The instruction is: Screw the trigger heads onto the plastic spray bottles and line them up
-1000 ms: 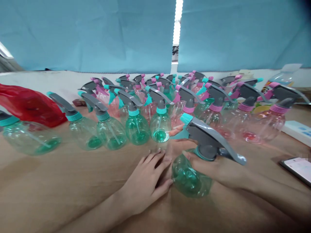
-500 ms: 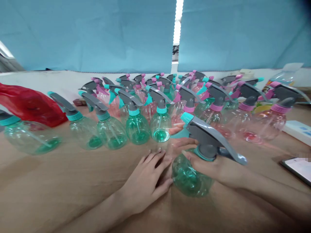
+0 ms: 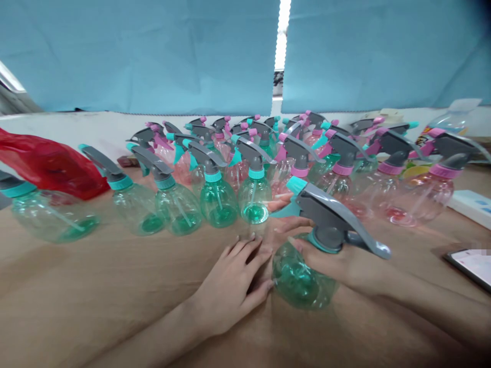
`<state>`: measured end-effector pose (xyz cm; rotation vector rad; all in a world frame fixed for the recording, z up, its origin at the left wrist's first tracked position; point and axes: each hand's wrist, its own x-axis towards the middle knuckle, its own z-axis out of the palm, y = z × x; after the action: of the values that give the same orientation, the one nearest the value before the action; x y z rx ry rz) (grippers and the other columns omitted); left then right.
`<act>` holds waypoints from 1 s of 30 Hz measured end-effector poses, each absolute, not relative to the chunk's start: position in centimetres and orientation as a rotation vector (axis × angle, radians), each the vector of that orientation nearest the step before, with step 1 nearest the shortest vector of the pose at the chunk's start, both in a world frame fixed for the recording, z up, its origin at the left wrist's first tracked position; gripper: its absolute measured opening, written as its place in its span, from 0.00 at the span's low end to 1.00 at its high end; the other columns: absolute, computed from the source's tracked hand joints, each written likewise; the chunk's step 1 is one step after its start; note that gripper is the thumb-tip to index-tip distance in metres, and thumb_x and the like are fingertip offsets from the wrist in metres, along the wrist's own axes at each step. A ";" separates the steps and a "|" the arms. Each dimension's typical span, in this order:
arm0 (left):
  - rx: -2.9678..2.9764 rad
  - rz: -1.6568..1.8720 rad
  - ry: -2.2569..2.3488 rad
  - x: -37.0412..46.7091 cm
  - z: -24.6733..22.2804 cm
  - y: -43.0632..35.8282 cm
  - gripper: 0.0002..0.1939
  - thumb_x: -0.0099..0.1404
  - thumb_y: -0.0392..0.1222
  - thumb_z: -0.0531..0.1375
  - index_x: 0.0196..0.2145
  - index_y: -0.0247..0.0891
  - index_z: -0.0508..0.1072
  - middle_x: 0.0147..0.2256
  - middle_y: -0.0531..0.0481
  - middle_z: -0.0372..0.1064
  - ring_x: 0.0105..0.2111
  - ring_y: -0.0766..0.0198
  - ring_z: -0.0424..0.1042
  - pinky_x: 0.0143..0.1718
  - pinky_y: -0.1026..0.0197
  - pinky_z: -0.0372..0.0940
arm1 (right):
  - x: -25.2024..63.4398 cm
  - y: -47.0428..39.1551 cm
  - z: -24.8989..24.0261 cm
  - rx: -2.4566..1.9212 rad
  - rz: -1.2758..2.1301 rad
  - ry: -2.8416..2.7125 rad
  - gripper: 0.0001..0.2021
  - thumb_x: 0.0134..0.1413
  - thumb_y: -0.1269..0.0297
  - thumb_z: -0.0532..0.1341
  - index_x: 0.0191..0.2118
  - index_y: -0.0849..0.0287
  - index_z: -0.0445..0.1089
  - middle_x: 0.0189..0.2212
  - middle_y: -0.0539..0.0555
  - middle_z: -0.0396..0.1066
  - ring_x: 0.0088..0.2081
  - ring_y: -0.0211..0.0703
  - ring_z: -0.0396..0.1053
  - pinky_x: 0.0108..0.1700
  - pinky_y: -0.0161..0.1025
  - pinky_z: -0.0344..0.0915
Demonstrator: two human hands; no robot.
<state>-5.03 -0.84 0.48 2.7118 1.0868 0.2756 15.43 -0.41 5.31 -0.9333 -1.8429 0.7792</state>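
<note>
A green-tinted clear spray bottle with a grey trigger head and turquoise nozzle and collar is in front of me, slightly tilted. My right hand is closed round its upper body, below the collar, thumb across the front and fingers reaching past the far side. Beside it, my left hand rests on the table with its fingers stretched out. Its fingertips lie near the bottle's left side; whether they touch the bottle I cannot tell. Nothing shows in the left hand.
Several spray bottles with turquoise collars and pink collars stand in rows across the wooden table. A red plastic bag lies at the left. A phone and a white power strip lie at the right.
The view has shifted very slightly. Both hands and the held spray bottle stay in the same place relative to each other.
</note>
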 end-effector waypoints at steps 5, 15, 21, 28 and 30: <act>2.717 0.279 1.091 -5.0 0.4 -0.8 0.22 0.68 0.46 0.55 0.58 0.38 0.61 0.60 0.41 0.56 0.60 0.49 0.54 0.58 0.44 0.53 | 15.4 -0.4 5.3 -0.949 0.815 -1.859 0.23 0.51 0.73 0.56 0.54 0.50 0.59 0.48 0.52 0.71 0.40 0.41 0.75 0.40 0.35 0.75; 2.717 0.269 1.093 -5.0 0.5 -0.8 0.20 0.69 0.46 0.55 0.56 0.38 0.63 0.60 0.41 0.55 0.60 0.49 0.54 0.57 0.44 0.54 | 15.4 -0.5 5.6 -0.937 0.811 -1.842 0.23 0.49 0.73 0.56 0.53 0.51 0.59 0.48 0.52 0.72 0.39 0.43 0.76 0.40 0.37 0.75; 2.734 0.268 1.091 -5.0 0.4 -0.8 0.20 0.69 0.45 0.54 0.56 0.38 0.63 0.60 0.41 0.56 0.60 0.50 0.54 0.58 0.44 0.53 | 15.5 -0.5 5.3 -0.912 0.817 -1.870 0.24 0.50 0.74 0.55 0.54 0.49 0.58 0.46 0.50 0.73 0.37 0.39 0.76 0.39 0.35 0.74; 2.739 0.292 1.096 -5.2 0.2 -0.9 0.20 0.70 0.45 0.53 0.57 0.40 0.61 0.60 0.42 0.55 0.60 0.50 0.54 0.57 0.44 0.54 | 15.5 -0.1 5.0 -0.954 0.790 -1.898 0.23 0.52 0.71 0.56 0.55 0.49 0.61 0.41 0.49 0.75 0.32 0.39 0.75 0.36 0.37 0.74; 2.738 0.298 1.092 -5.2 0.2 -0.9 0.19 0.70 0.45 0.53 0.57 0.40 0.62 0.60 0.42 0.56 0.59 0.50 0.54 0.57 0.44 0.54 | 15.5 -0.2 5.2 -0.964 0.797 -1.876 0.22 0.52 0.70 0.57 0.54 0.50 0.62 0.41 0.50 0.74 0.34 0.41 0.75 0.37 0.38 0.74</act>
<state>-5.17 -0.89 0.21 2.7383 1.0924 0.2981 15.53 -0.20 5.16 -0.9643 -1.8764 0.7969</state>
